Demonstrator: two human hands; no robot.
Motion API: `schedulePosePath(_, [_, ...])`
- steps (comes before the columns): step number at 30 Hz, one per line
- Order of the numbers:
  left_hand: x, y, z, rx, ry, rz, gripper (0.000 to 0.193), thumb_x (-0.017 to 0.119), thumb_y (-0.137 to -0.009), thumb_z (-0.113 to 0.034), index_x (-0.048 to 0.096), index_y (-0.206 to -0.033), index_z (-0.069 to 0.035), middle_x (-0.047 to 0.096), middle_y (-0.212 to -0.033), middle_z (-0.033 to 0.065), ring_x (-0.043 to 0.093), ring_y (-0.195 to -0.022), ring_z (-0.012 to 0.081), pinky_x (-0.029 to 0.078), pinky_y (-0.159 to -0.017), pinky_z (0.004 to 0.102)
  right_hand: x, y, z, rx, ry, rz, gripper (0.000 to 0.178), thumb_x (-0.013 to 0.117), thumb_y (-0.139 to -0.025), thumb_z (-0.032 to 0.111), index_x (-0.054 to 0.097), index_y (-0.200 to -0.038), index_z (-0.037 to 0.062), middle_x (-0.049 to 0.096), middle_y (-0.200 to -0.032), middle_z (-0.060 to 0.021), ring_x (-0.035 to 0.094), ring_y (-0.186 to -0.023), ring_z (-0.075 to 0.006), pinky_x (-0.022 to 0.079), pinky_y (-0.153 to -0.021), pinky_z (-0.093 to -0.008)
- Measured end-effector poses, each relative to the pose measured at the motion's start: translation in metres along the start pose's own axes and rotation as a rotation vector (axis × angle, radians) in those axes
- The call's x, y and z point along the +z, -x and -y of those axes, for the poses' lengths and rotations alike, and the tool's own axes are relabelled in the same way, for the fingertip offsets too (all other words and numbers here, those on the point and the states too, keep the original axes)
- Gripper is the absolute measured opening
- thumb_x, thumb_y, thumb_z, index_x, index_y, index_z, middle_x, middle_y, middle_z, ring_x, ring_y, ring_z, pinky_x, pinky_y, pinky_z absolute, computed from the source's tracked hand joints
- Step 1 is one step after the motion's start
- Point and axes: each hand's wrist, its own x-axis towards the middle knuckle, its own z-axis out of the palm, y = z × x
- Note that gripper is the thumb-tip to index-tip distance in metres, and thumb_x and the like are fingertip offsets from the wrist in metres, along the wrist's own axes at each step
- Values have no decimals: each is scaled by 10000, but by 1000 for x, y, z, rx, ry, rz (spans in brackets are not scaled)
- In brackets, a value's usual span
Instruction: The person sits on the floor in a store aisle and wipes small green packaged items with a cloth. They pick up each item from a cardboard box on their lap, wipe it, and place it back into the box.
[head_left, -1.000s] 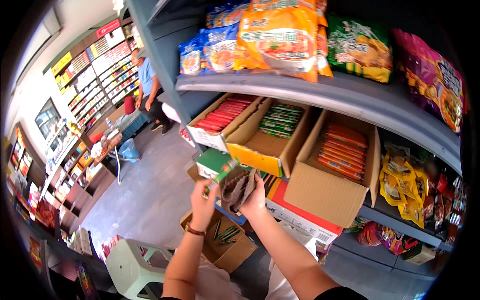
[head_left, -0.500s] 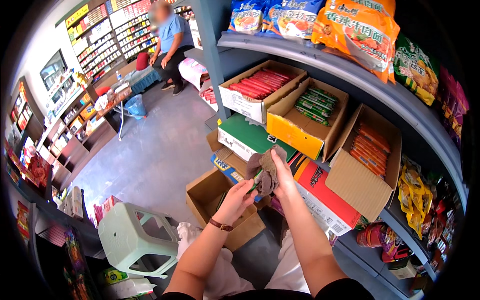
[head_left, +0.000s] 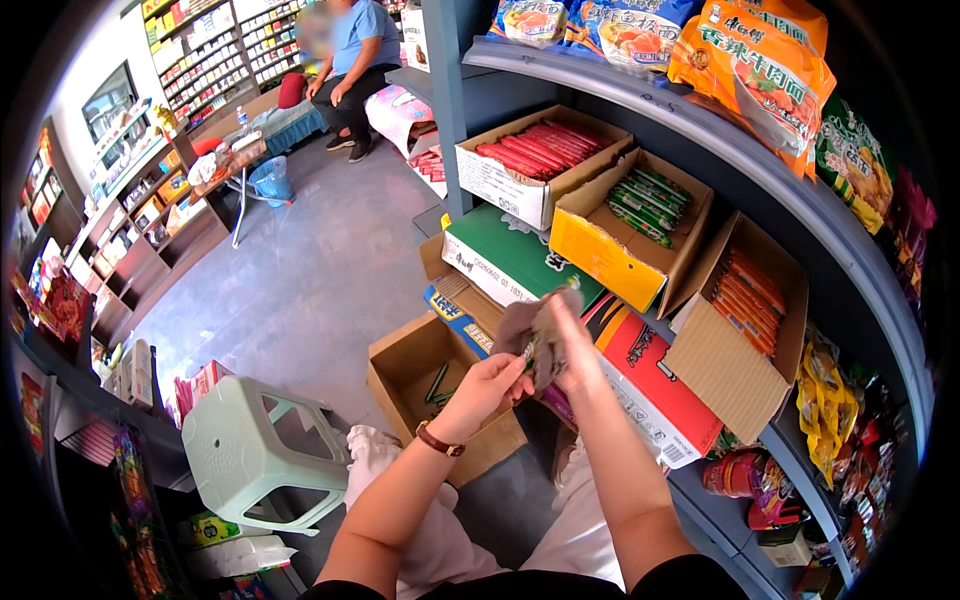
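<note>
A slim green-wrapped sausage [head_left: 529, 352] is pinched at its lower end in my left hand [head_left: 492, 388]. My right hand [head_left: 572, 350] is closed around a brown-grey cloth [head_left: 520, 322], which wraps the sausage's middle. Its upper tip pokes out above the cloth. Below my hands, an open cardboard box [head_left: 398, 372] stands on the floor with a few green sausages [head_left: 436, 384] inside. More green sausages [head_left: 646, 205] lie in a yellow-fronted carton [head_left: 600, 254] on the shelf, ahead and to the right.
Cartons of red sausages [head_left: 540, 150] and orange sausages [head_left: 745, 300] flank the yellow one. Beneath sit a green carton [head_left: 510, 245] and a red carton [head_left: 650, 375]. Noodle packs [head_left: 755, 85] line the upper shelf. A pale green stool [head_left: 245, 450] stands left. A person [head_left: 362, 60] sits at the back.
The cloth in my right hand has slid up along the sausage, whose tip now shows above it. My view has shifted slightly, showing more of the floor box's contents.
</note>
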Motion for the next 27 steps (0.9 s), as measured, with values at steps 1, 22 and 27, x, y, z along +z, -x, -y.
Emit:
schedulePosePath(1, [2, -2, 3, 58, -14, -28, 192, 451, -957, -192, 544, -889, -39, 553, -731, -7, 489, -655, 58, 420, -623, 195, 6, 6, -4, 68, 27, 39, 388, 613, -853, 370, 503, -1112, 103, 552, -976, -59, 556, -868, -162, 500, -663, -341])
schedulePosePath(22, [16, 2, -6, 842, -1050, -408, 179, 710, -722, -77, 562, -808, -22, 528, -620, 78, 528, -521, 201, 429, -492, 294, -14, -5, 16, 1, -164, -5, 481, 608, -856, 382, 487, -1161, 30, 582, -1047, -102, 580, -951, -222, 499, -801, -364])
schedulePosePath(27, [13, -3, 1, 738, -932, -463, 144, 673, -762, -68, 551, -825, -25, 530, -630, 88, 531, -536, 211, 425, -503, 291, -1, 4, 7, 57, 8, 17, 540, 621, -849, 378, 443, -1220, 29, 552, -1105, -102, 564, -981, -210, 489, -817, -356])
